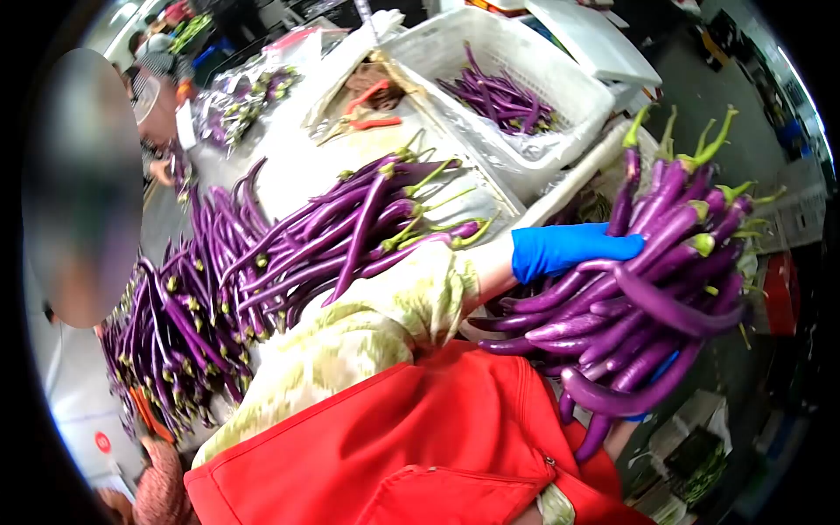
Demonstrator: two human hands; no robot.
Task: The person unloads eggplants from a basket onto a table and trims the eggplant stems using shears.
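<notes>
A big bundle of long purple eggplants with green stems is held at the right, in front of the red apron. My left hand, in a blue glove, lies over the top of the bundle with its fingers pressed on it. Beneath the bundle, small patches of blue glove show my right hand, mostly hidden by the eggplants. On the table, a row of more eggplants lies beside my left forearm, with a larger heap farther left.
A white plastic crate with some eggplants stands at the back, beside a white lid. Red-handled clippers lie on the table. Bagged eggplants are at the back left. Other people work along the left side, one in a pink sleeve.
</notes>
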